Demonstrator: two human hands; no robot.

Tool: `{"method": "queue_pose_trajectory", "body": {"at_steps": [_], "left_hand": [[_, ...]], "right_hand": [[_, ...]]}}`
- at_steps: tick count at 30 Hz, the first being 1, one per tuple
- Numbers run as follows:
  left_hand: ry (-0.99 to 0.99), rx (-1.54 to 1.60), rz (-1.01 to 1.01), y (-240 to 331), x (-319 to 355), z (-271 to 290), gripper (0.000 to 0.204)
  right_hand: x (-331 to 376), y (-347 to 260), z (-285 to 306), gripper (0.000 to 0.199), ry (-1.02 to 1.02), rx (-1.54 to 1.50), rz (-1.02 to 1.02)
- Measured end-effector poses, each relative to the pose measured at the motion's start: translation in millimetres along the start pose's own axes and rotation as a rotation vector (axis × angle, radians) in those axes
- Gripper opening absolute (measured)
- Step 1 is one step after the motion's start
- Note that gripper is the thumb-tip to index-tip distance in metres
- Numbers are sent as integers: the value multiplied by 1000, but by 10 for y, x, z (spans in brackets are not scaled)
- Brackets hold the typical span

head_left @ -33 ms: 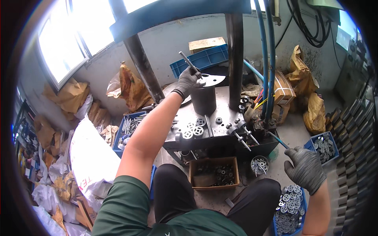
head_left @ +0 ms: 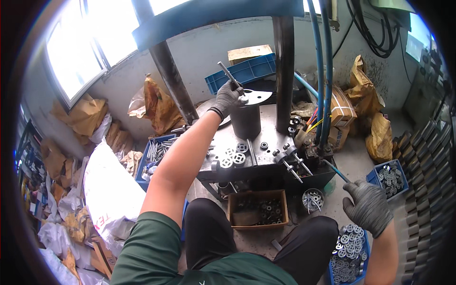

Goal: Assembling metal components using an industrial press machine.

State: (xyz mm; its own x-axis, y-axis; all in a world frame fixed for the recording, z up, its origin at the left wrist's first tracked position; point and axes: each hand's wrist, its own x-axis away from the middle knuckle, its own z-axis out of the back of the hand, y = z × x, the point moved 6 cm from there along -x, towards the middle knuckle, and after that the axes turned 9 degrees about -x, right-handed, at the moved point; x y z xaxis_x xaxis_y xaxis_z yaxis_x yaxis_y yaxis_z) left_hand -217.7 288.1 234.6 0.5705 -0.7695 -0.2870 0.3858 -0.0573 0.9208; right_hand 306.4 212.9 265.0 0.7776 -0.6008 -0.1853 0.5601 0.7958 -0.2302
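My left hand (head_left: 227,99), in a dark grey glove, is closed around a steel rod (head_left: 227,72) that tilts up and to the left. It is just above the dark metal cylinder (head_left: 245,122) on the press table, beside a flat steel plate (head_left: 259,97) with holes that lies on the cylinder's top. The rod's lower end is hidden by the fingers. At the right, my gloved right hand (head_left: 368,206) grips the end of a lever (head_left: 338,172) with a blue-green handle, which joins the machine near the blue hoses.
Round slotted discs (head_left: 232,157) and two rods with collars (head_left: 290,161) lie on the table (head_left: 270,114). A wooden box (head_left: 259,227) of dark rings stands below. Blue crates of metal parts (head_left: 349,251) are at the right, a crate of rods (head_left: 156,149) at the left. Press columns (head_left: 284,71) rise behind.
My right hand and the lever's handle end are very slightly lower. My left hand and the rod stay nearly where they were.
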Motion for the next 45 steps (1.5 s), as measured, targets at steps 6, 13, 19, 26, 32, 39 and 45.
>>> {"method": "queue_pose_trajectory", "body": {"at_steps": [6, 13, 19, 26, 32, 39, 45], "left_hand": [[-24, -13, -5, -322, -188, 23, 11], [54, -485, -202, -184, -219, 134, 18], [53, -626, -209, -6, -119, 102, 19], [42, -572, -174, 9, -80, 93, 15], [58, -612, -180, 173, 56, 61, 19], [70, -606, -177, 173, 68, 71, 21], [68, -525, -165, 213, 133, 40, 22]], "right_hand": [[366, -2, -380, 27, -163, -28, -62], [498, -17, -481, 29, -104, -130, -136], [489, -22, -478, 31, -108, -151, -159], [541, 16, -554, 25, -63, -151, -149], [764, 24, -733, 18, -58, -93, -169], [793, 39, -757, 12, 52, -101, -153], [799, 63, -761, 8, 82, -164, -200]]}}
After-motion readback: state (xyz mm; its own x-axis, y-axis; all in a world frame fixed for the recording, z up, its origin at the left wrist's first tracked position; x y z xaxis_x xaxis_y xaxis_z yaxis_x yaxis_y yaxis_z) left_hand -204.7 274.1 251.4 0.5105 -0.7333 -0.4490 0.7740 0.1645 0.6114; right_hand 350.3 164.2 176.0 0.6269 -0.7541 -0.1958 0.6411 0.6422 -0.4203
